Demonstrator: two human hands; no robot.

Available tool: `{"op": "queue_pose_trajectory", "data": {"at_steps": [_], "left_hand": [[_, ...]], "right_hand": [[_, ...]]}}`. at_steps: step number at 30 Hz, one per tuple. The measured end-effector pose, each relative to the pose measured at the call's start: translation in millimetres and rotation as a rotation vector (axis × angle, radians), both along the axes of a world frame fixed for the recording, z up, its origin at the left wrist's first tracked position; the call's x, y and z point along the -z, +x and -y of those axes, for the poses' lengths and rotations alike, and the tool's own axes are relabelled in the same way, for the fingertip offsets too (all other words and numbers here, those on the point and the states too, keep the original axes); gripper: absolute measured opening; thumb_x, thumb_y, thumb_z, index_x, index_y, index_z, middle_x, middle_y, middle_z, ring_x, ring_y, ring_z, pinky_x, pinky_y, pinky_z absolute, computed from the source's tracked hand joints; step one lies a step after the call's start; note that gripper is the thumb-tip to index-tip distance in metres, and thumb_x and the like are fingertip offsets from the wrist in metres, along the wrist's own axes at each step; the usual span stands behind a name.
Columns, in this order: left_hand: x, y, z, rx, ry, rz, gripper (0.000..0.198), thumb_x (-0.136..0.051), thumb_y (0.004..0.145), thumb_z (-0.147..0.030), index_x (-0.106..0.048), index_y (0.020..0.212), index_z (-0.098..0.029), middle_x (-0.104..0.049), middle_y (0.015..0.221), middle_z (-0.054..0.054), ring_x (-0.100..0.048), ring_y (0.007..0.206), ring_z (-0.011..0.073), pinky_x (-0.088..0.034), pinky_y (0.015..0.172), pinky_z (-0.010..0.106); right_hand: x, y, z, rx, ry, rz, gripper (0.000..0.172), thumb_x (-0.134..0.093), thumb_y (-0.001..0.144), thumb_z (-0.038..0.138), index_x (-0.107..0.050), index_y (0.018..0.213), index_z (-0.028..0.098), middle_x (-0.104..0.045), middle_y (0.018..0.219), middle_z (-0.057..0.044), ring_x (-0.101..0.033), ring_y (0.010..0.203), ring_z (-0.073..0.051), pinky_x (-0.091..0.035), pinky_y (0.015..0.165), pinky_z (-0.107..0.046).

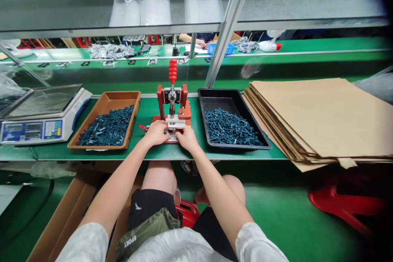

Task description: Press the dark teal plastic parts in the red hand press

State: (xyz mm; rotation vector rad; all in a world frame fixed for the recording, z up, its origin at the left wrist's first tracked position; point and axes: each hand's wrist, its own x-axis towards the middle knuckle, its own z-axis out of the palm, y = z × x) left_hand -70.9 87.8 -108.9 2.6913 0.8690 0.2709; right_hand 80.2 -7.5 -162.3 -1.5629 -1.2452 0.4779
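Note:
A hand-operated toggle press (185, 110) with a red ribbed handle (172, 71) pointing upright stands on the green bench in front of me. Both hands are at its base, under the pale metal block (176, 121). My left hand (157, 132) reaches in from the left with its fingers curled at the fixture. From the right, my right hand (187, 138) does the same, thumb and fingers close together. Whatever sits between the fingertips is too small and hidden to name. Small dark teal parts fill a brown tray (71, 143) on the left and a black tray (239, 97) on the right.
A weighing scale (46, 110) stands at the far left. Stacked brown cardboard sheets (325, 118) lie at the right. A metal upright (230, 28) and a shelf with plastic-wrapped bundles (156, 10) rise behind the press. Across the far bench (123, 55), another person's hand (202, 44) shows.

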Motion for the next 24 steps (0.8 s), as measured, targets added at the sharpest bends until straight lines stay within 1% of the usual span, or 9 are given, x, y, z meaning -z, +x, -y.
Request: {"op": "queue_pose_trajectory", "data": {"at_steps": [3,5,9,11,15,17,19,21,24], "left_hand": [[3.9,0,3,0.01,0.01,0.029,0.019,-0.078,0.076,-0.032,-0.078,0.09,-0.019,-0.074,0.108,0.011,-0.066,0.111,0.0323,-0.052,0.099,0.043],[5.5,-1,3,0.016,0.012,0.043,0.018,-0.077,0.077,-0.032,-0.078,0.089,-0.018,-0.074,0.107,0.011,-0.065,0.111,0.0327,-0.052,0.1,0.043],[6.6,-1,4,0.003,0.01,0.048,0.02,-0.076,0.078,-0.031,-0.079,0.093,-0.018,-0.073,0.112,0.011,-0.063,0.115,0.0333,-0.05,0.102,0.044],[7.3,-2,5,-0.001,0.019,0.052,0.022,-0.076,0.079,-0.031,-0.08,0.096,-0.018,-0.073,0.112,0.012,-0.063,0.115,0.0337,-0.049,0.102,0.045],[11.4,-5,10,0.044,0.083,0.043,0.02,-0.07,0.084,-0.03,-0.079,0.097,-0.018,-0.07,0.111,0.013,-0.061,0.116,0.0337,-0.047,0.105,0.048],[13.8,-6,12,0.068,0.124,0.049,0.021,-0.067,0.087,-0.029,-0.079,0.098,-0.017,-0.069,0.115,0.014,-0.06,0.119,0.0331,-0.045,0.108,0.049],[15.5,-7,14,0.052,0.129,0.068,0.023,-0.067,0.086,-0.029,-0.079,0.101,-0.016,-0.068,0.117,0.015,-0.059,0.119,0.0326,-0.045,0.109,0.049],[16.2,-5,14,0.011,0.103,0.082,0.025,-0.069,0.084,-0.028,-0.078,0.103,-0.016,-0.069,0.117,0.014,-0.06,0.118,0.0327,-0.045,0.108,0.049],[15.8,-3,13,-0.018,0.079,0.077,0.025,-0.07,0.082,-0.029,-0.078,0.102,-0.017,-0.071,0.116,0.013,-0.061,0.117,0.033,-0.046,0.108,0.049]], "right_hand": [[6.6,-1,5,0.057,0.04,0.091,0.015,-0.065,0.086,0.02,-0.076,0.095,0.023,-0.077,0.103,-0.007,-0.07,0.097,-0.024,-0.055,0.094,-0.039],[9.2,-1,6,0.073,0.036,0.115,0.013,-0.065,0.086,0.022,-0.076,0.093,0.023,-0.077,0.101,-0.007,-0.069,0.096,-0.025,-0.055,0.094,-0.039],[8.8,-1,4,0.067,-0.006,0.1,0.013,-0.064,0.085,0.022,-0.076,0.09,0.022,-0.075,0.1,-0.008,-0.068,0.092,-0.024,-0.055,0.09,-0.038],[7.9,-1,3,0.059,0.008,0.117,0.014,-0.063,0.084,0.021,-0.076,0.091,0.022,-0.074,0.102,-0.008,-0.067,0.092,-0.024,-0.055,0.09,-0.038],[7.3,-2,6,0.053,0.076,0.185,0.018,-0.058,0.087,0.019,-0.074,0.095,0.02,-0.073,0.106,-0.01,-0.067,0.097,-0.025,-0.054,0.094,-0.04],[7.2,-1,8,0.029,0.069,0.199,0.018,-0.058,0.087,0.019,-0.074,0.094,0.02,-0.073,0.108,-0.011,-0.067,0.095,-0.025,-0.054,0.094,-0.04],[7.4,0,8,0.02,0.055,0.193,0.015,-0.06,0.087,0.019,-0.074,0.092,0.02,-0.073,0.107,-0.011,-0.067,0.094,-0.025,-0.054,0.093,-0.04],[8.0,1,7,0.039,0.058,0.171,0.015,-0.061,0.087,0.02,-0.074,0.094,0.021,-0.074,0.106,-0.01,-0.068,0.098,-0.026,-0.054,0.095,-0.041],[9.6,1,4,0.044,0.059,0.131,0.015,-0.063,0.086,0.02,-0.075,0.095,0.021,-0.075,0.104,-0.008,-0.069,0.099,-0.025,-0.055,0.094,-0.04]]}}
